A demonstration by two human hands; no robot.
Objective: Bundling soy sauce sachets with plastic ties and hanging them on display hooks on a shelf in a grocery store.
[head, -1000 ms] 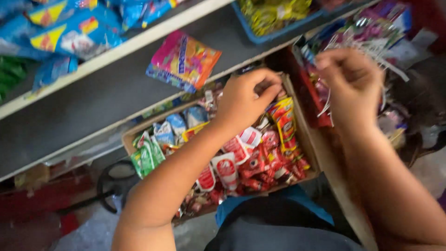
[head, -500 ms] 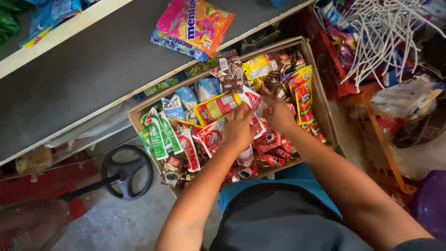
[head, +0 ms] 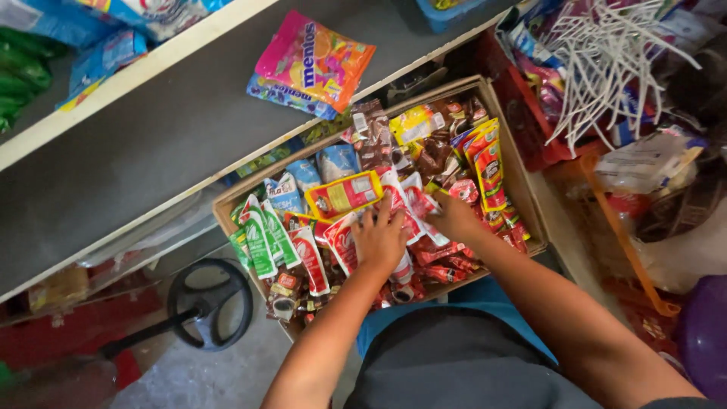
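Green packets (head: 19, 76) sat at the far upper left of the frame, with blue bags (head: 106, 57) beside them on the grey shelf (head: 151, 151). Lower left, a black wheel (head: 208, 303) lay on the floor. Further along the shelf, upper middle, a bright pink and orange sweet bag (head: 314, 64) lay flat.

Now to the centre: the cardboard box (head: 522, 197) sat below the shelf edge, packed with sachets. Green and white sachets (head: 261, 238) stood at its left end, red and white sachets (head: 310, 257) next to them, and a yellow and red packet (head: 344, 195) lay across the top. Your left hand (head: 379, 238) was down in the middle of the box, palm down, fingers spread and pressing on the red and white sachets; I could not tell whether it had closed on any. Your right hand (head: 454, 220) was just beside it, fingers curled into the pile, touching the red sachets (head: 447, 254); its grip was hidden.

Right end of the box: a row of red and yellow packets (head: 485, 163) stood on edge. Upper right, a bundle of white plastic hangers (head: 606, 60) lay over a red crate (head: 522, 113), and an orange strap (head: 625, 242) ran down the right side.
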